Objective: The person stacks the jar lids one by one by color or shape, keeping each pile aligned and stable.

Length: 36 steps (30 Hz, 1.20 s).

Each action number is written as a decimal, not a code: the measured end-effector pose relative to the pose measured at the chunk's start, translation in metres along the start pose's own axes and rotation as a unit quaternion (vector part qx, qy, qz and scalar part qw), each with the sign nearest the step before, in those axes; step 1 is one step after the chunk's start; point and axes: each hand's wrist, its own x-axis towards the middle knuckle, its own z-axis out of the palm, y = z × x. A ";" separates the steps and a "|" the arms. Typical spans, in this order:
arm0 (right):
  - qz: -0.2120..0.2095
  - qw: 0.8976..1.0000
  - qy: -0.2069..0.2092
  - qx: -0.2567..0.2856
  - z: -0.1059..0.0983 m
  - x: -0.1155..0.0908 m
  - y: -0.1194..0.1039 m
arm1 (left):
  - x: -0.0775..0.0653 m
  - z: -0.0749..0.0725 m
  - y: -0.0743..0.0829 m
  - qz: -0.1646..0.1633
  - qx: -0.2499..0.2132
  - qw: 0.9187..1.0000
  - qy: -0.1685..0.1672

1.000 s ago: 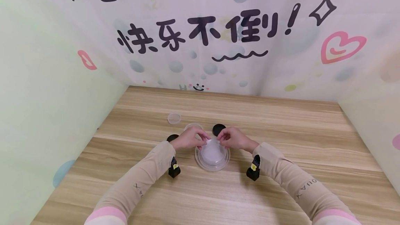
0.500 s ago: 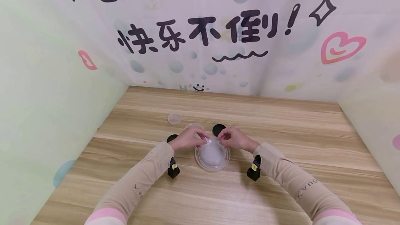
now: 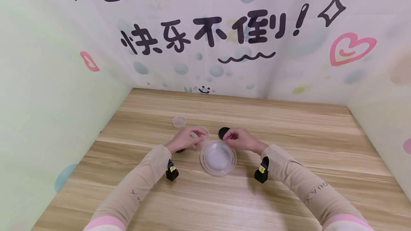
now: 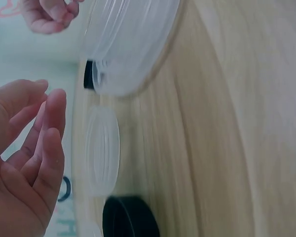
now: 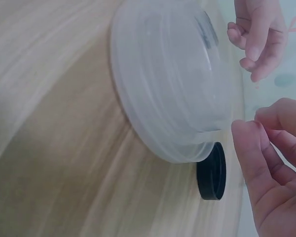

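Clear round plastic tubs [image 3: 219, 158] are stacked on the table, a narrower one sitting on or in a wider one. To their upper left is my left hand [image 3: 187, 138], apart from the stack. Its thumb and fingers are loosely bent, with nothing between them in the left wrist view. My right hand [image 3: 242, 140] hovers by the upper right of the rim. In the right wrist view its thumb and forefinger tips are close together, and I see nothing held. A clear lid-like disc [image 4: 102, 150] lies behind the left hand, which partly covers it.
Beyond the stack, beside the right hand, lies a black round lid [image 3: 223, 132]. A second black lid [image 4: 130, 217] is mostly hidden under my left hand in the head view. Farther back left lies a small clear disc [image 3: 179, 122]. A printed cloth [image 3: 205, 70] hangs behind the table.
My left hand has moved left, away from the stack's rim, uncovering more of it. The right hand has lifted slightly from the rim. The tubs stay in place.
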 end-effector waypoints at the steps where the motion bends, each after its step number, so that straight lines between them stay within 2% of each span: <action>1: 0.000 1.000 0.000 0.000 0.000 0.003 0.003 | -0.001 -0.002 -0.001 -0.005 0.000 1.000 0.009; 3: -0.002 1.000 0.000 -0.004 -0.001 0.009 0.013 | -0.003 -0.007 -0.002 -0.015 -0.002 1.000 0.023; 7: 0.009 1.000 0.000 -0.015 -0.001 0.020 0.010 | -0.004 -0.014 -0.007 -0.026 -0.004 0.998 0.053; 12: 0.035 0.999 -0.006 0.010 0.003 0.035 0.007 | -0.003 -0.019 -0.015 -0.029 0.014 0.996 0.088; 16: 0.032 0.999 0.003 0.010 0.006 0.046 0.005 | 0.000 -0.021 -0.019 -0.031 0.013 0.994 0.106; 22: 0.027 0.999 0.015 -0.020 0.012 0.064 0.009 | 0.003 -0.024 -0.023 -0.033 0.012 0.991 0.126; 29: 0.045 0.999 -0.008 -0.016 0.015 0.075 0.016 | 0.007 -0.023 -0.032 -0.028 0.029 0.991 0.129; 31: 0.039 0.999 -0.012 -0.021 0.016 0.078 0.019 | 0.008 -0.023 -0.034 -0.029 0.035 0.990 0.131; 32: 0.021 1.000 -0.013 -0.014 0.018 0.084 0.033 | 0.008 -0.023 -0.035 -0.032 0.037 0.990 0.132; 36: 0.032 0.999 -0.032 0.002 0.023 0.104 0.072 | 0.009 -0.023 -0.037 -0.048 0.043 0.989 0.133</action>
